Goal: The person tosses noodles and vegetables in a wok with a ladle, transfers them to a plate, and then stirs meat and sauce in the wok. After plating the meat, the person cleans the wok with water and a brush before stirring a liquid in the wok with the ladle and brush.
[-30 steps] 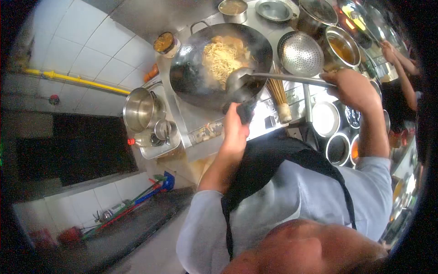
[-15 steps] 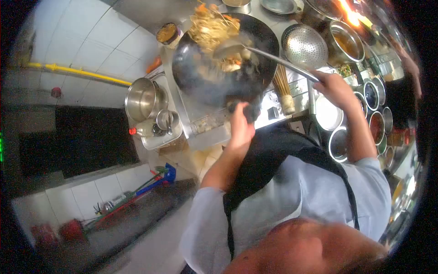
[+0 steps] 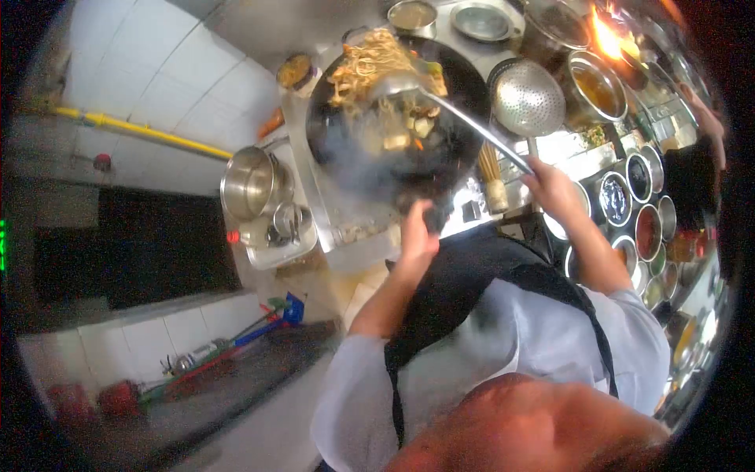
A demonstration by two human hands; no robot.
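A large black wok (image 3: 464, 106) sits on the stove with smoke or steam rising from it. Noodles (image 3: 368, 67) with vegetable pieces are heaped towards its far side, and pale chunks (image 3: 421, 126) lie nearer the middle. My right hand (image 3: 553, 190) grips the long handle of a metal ladle (image 3: 401, 84), whose bowl rests against the food. At the wok's near edge, my left hand (image 3: 419, 234) is closed around its dark, blurred handle (image 3: 432, 211); the exact grip is partly hidden.
Right of the wok are a perforated strainer (image 3: 528, 98), a bamboo brush (image 3: 493, 185) and a pot of brownish liquid (image 3: 596, 85). Flames (image 3: 607, 33) burn at the far right. Several seasoning bowls stand near my right arm. A steel pot (image 3: 250, 185) sits left.
My right hand has drawn back towards my body, lowering the ladle's handle end. The noodles have shifted and spread at the wok's far side. My left hand keeps its hold; the view has shifted slightly.
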